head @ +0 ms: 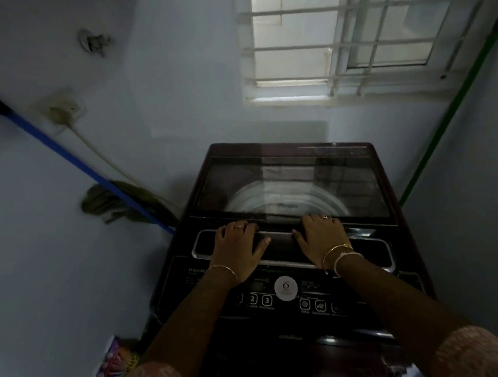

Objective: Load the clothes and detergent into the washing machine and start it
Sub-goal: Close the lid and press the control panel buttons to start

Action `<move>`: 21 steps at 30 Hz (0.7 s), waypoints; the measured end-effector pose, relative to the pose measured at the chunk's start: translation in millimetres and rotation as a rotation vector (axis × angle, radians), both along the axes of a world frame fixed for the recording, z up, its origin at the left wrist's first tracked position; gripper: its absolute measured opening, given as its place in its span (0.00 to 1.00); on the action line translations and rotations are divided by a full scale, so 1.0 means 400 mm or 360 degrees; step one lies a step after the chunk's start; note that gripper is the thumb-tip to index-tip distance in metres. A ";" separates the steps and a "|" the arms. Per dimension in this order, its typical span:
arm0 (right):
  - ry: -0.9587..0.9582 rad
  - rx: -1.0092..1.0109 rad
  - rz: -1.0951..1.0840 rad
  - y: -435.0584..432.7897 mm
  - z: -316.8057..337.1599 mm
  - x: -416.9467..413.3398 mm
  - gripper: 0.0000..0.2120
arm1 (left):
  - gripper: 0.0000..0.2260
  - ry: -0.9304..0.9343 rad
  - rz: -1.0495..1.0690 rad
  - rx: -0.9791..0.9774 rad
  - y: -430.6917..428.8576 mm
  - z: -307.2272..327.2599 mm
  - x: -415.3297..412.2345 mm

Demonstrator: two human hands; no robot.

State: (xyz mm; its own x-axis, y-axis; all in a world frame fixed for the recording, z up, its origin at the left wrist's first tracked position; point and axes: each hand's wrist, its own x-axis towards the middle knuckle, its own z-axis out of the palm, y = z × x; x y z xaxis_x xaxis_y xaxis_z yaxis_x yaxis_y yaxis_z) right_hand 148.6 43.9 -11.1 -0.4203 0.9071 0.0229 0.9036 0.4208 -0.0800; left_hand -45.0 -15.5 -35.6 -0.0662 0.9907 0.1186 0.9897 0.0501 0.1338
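A dark top-loading washing machine (407, 267) stands in front of me. Its glass lid (290, 184) lies flat and the steel drum shows through it. My left hand (238, 250) and my right hand (322, 237) rest side by side on the lid's front edge, fingers curled over the handle strip. Below my wrists is the control panel (287, 298) with numbered buttons and a round white badge. A colourful detergent packet (114, 364) stands on the floor at the machine's left. No clothes are visible.
A blue-handled mop (65, 154) leans against the left wall, its head beside the machine. A wall socket with a cord (62, 110) sits above it. A barred window (345, 33) is behind the machine, and a green pole (453, 114) leans at the right.
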 end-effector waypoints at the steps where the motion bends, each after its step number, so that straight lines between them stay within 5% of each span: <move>1: 0.0017 0.0020 0.0054 0.007 0.012 -0.018 0.16 | 0.23 -0.0025 0.0053 0.0007 -0.009 0.004 -0.010; 10: 0.0225 -0.0066 0.0596 0.064 0.089 -0.284 0.22 | 0.24 -0.0019 0.0409 0.0098 -0.067 0.073 -0.201; 21: 0.0272 -0.0135 0.0865 0.160 0.120 -0.707 0.31 | 0.28 0.0050 0.0752 0.0011 0.019 0.160 -0.615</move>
